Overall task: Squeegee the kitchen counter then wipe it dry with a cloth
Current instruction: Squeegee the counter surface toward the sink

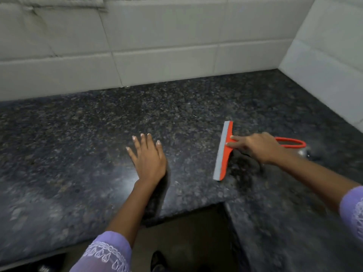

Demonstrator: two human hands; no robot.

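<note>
An orange squeegee point(223, 154) with a grey rubber blade lies on the dark speckled granite counter point(98, 124), blade edge pointing left. My right hand point(255, 147) covers its handle, with the forefinger stretched along the neck toward the blade. The loop end of the handle point(290, 143) sticks out behind that hand. Left of the squeegee, my left hand point(147, 156) rests flat on the counter, fingers spread, holding nothing. No cloth is in view.
White tiled walls point(157, 46) close the counter at the back and on the right point(324, 61), forming a corner. The counter is L-shaped, and its front edge point(186, 211) drops to a dark floor gap near me. A small shiny patch point(303, 152) glints by the handle loop.
</note>
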